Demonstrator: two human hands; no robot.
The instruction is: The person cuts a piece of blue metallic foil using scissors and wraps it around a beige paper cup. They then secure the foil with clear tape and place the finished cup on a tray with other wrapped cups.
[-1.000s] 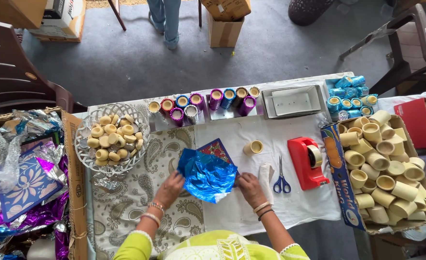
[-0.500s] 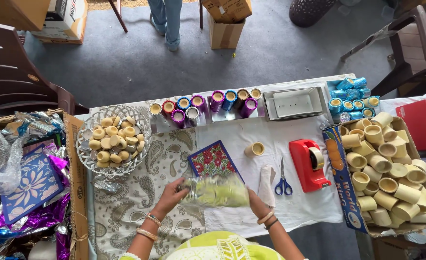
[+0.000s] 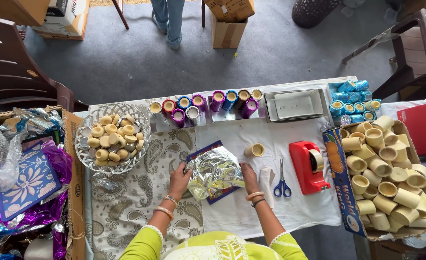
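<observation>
Soft, even daylight fills the scene, bright without harsh shadows. The crinkled silver foil sheet [image 3: 216, 172] throws small white glints. Focus is sharp throughout; straight lines bow slightly toward the table's far corners from wide-angle distortion.

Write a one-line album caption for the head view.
Both hands, left hand and right hand, spread a crinkled silver foil sheet beside a plain cream cup.

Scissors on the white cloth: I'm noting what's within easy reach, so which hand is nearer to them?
Right. The right hand holds the silver foil sheet just beside the blue-handled scissors; the left hand grips the foil's far side.
</observation>
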